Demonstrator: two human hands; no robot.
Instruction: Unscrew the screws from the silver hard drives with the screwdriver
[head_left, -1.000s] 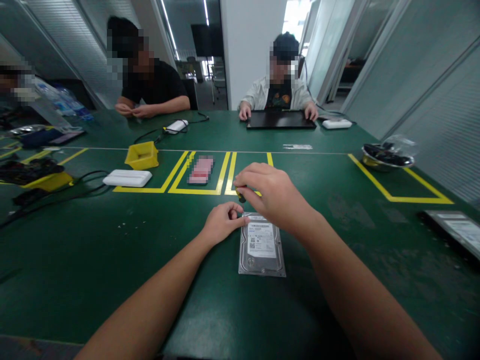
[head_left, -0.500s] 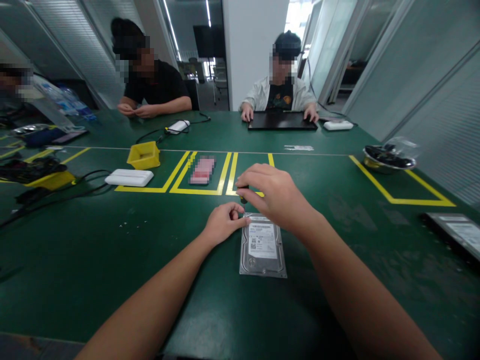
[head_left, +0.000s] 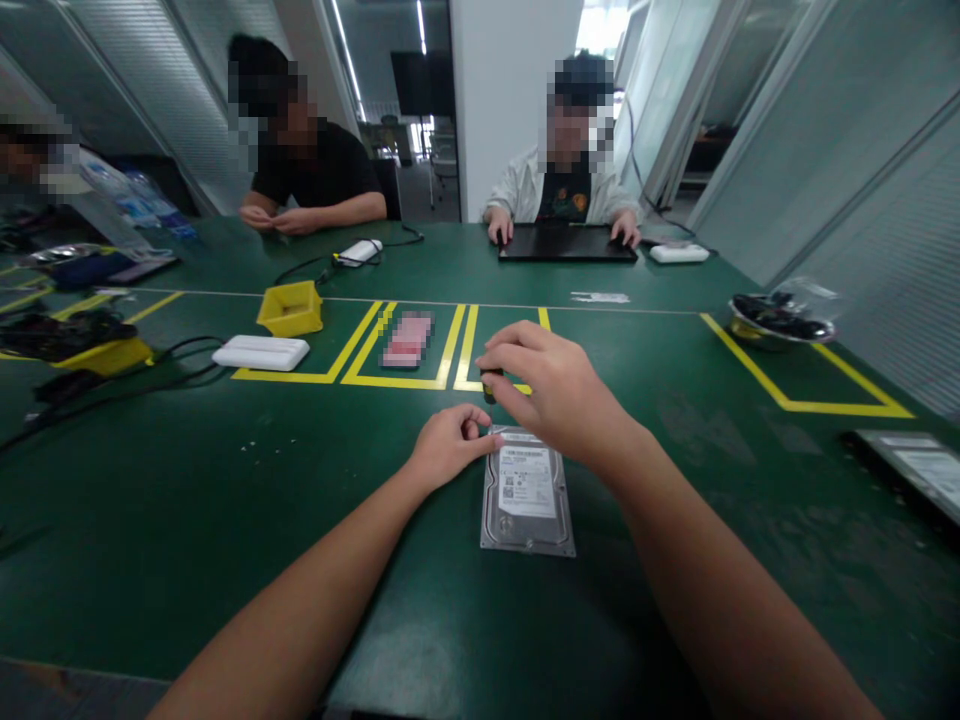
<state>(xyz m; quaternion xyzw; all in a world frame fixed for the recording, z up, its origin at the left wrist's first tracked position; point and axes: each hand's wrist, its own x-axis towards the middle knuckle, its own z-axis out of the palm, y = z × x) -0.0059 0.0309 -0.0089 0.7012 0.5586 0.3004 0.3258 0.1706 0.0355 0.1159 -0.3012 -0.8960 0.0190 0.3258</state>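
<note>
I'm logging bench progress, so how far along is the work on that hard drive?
Early, by the look of it. Done: the hard drive lies label-up on the green table, cover on. In hand: the right hand holds a dark-handled tool, probably a screwdriver, over its far left corner, where the left hand pinches. Left: no removed screws are visible, so likely most of them.

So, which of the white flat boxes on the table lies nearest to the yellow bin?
The white box just in front of the yellow bin, at the table's left; the two others lie farther back, near the seated people.
</note>
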